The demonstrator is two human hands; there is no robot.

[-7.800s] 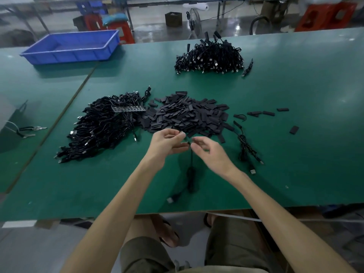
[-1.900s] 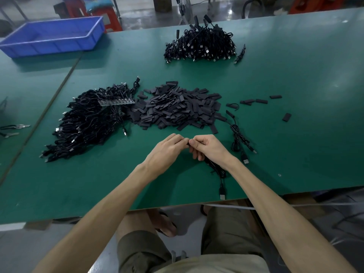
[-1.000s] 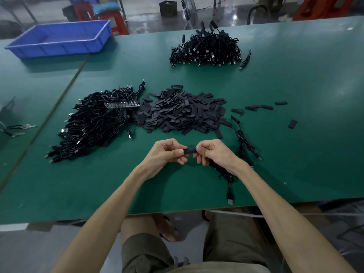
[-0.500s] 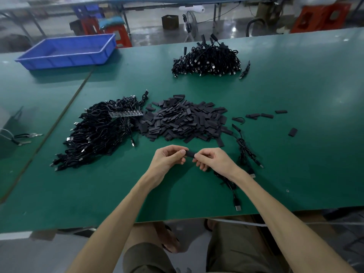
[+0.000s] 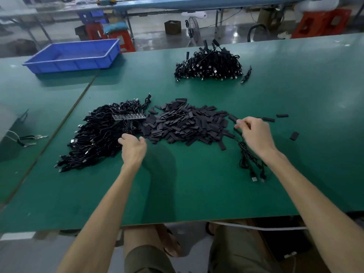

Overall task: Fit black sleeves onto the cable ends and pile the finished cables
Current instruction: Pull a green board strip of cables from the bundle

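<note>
Cable (image 5: 244, 154) in pinch of right hand (image 5: 254, 134) beside sleeve heap (image 5: 187, 123); left hand (image 5: 134, 147) at cable tangle (image 5: 98, 138), grip unclear.

1. Two hands: left hand (image 5: 134, 147), right hand (image 5: 254, 133).
2. Two large masses of cables: near heap (image 5: 98, 138), far pile (image 5: 208, 66).
3. One heap of black sleeves (image 5: 187, 123).
4. Three loose sleeves (image 5: 294, 135) apart at right.
5. One stray cable (image 5: 246, 74) beside the far pile.
6. One cable (image 5: 241, 143) pinched in the right hand.
7. One blue tray (image 5: 72, 64).
</note>
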